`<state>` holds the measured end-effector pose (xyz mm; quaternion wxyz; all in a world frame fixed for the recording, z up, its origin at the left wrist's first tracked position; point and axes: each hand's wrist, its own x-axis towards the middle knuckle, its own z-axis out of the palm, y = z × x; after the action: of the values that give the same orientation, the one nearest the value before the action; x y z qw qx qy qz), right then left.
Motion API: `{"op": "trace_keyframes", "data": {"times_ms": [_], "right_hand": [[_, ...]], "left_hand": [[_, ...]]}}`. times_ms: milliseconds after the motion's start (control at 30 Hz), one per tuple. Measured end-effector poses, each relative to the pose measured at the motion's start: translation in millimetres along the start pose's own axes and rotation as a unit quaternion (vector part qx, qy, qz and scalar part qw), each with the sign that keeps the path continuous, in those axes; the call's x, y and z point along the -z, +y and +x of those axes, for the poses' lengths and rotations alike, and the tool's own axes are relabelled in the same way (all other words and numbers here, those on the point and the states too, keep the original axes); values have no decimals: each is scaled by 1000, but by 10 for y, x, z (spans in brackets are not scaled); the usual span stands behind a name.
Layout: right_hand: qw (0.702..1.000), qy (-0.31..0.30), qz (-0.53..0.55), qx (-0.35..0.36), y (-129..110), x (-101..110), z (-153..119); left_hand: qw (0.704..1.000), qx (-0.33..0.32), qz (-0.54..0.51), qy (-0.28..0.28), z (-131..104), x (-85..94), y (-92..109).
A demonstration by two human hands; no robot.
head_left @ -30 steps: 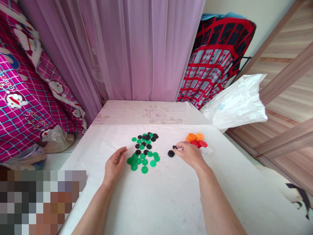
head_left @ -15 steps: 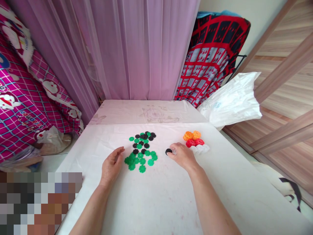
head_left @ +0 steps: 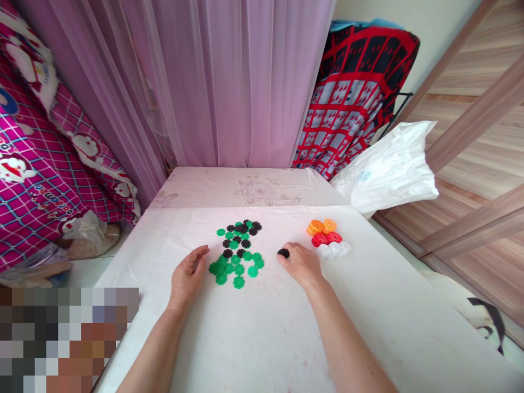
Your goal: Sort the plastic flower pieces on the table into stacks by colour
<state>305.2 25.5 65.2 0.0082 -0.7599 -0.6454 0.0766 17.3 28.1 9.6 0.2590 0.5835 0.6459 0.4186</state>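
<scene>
At the near left of the white-covered table [head_left: 254, 333], the left hand [head_left: 188, 277] rests on its side, fingers loosely curled and holding nothing that shows; it seems parked just beside the green notched discs [head_left: 238, 281] to leave them uncovered. To the right, the right hand [head_left: 302, 262] grips a short stack of black notched discs [head_left: 283, 253] between thumb and fingers, a side hold that probably keeps the layers lined up; how many there are cannot be told. Beyond its wrist, at right, white discs [head_left: 335, 250], then red discs [head_left: 326, 239], then orange discs [head_left: 315, 227] lie in rows, apparently kept apart by colour. Farther left, black and green discs [head_left: 232, 244] mix, some overlapping, perhaps pushed together loosely. At the far side, a purple curtain [head_left: 245, 82] hangs behind the table.
</scene>
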Motion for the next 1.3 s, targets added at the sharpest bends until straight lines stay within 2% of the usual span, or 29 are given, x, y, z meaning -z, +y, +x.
{"op": "trace_keyframes", "data": {"times_ms": [167, 267, 367, 467, 633, 867, 967, 1067, 1167, 1300], "right_hand": [[1000, -1, 3, -2, 18, 18, -11], [999, 34, 17, 14, -30, 55, -18], [995, 56, 41, 76, -199, 66, 5], [992, 36, 44, 110, -471, 11, 60], [995, 33, 46, 83, -859, -161, 170], [995, 46, 66, 54, -953, -282, 227], [992, 60, 91, 55, -908, -288, 155], [986, 84, 129, 69, -724, -254, 45], [974, 129, 174, 65, -357, -181, -28], [958, 169, 234, 1, 173, -107, -40]], "left_hand": [[1000, 3, -5, 3, -2, 4, 0], [1000, 0, -8, 2, 3, -5, -15], [1000, -1, -14, 8, 9, -17, -31], [1000, -1, -22, 6, 12, -21, -37], [1000, -6, -21, 2, 13, -11, -35], [1000, -12, -15, 5, 21, -27, -62], [1000, -11, -12, 2, 20, -28, -60], [1000, -9, -14, 2, 16, -28, -57], [1000, -9, -19, 3, 13, -31, -63], [1000, 0, -10, -1, 12, -24, -55]]}}
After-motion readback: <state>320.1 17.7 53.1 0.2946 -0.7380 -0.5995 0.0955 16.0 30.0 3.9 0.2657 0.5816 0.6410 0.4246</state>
